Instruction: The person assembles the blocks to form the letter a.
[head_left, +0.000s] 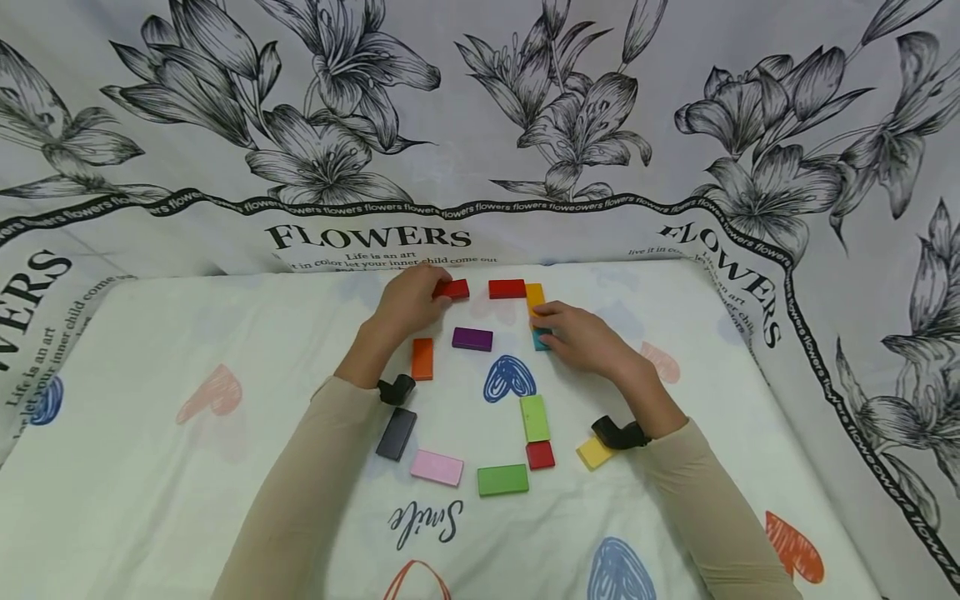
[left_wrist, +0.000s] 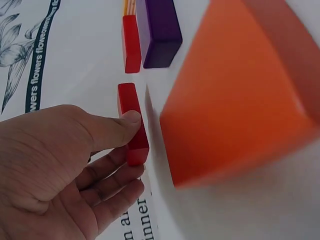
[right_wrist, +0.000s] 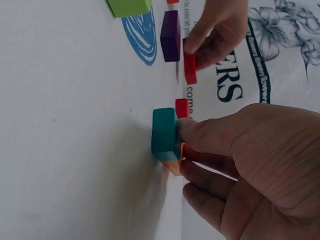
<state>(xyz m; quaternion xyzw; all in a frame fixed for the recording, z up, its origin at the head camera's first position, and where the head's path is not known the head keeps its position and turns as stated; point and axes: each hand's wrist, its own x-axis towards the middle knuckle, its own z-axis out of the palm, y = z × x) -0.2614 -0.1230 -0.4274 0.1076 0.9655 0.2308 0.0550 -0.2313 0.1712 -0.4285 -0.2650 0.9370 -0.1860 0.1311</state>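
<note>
The left hand [head_left: 412,296] pinches a red block [head_left: 453,289] near its left end, thumb on one long face and fingers behind, at the far edge of the white cloth [head_left: 187,500]; the right hand [head_left: 588,337] seems to pinch the teal block [right_wrist: 165,134], thumb at its edge, fingers curled beside the adjoining yellow block [head_left: 534,296]; both held pieces look stiff, light and hardly fragile, their smooth faces perhaps a little slippery; opposite long faces, close to the middle, seem the best place to take hold, with light pressure, since a nudge could shift the neighbours; a second red block [head_left: 507,288] sits between the hands, its right end against the yellow one; nearer the wearer lie the purple block [head_left: 472,339] and orange block [head_left: 422,359], each apart; farther out, a light green block [head_left: 535,418] meets a short red block [head_left: 540,455].
</note>
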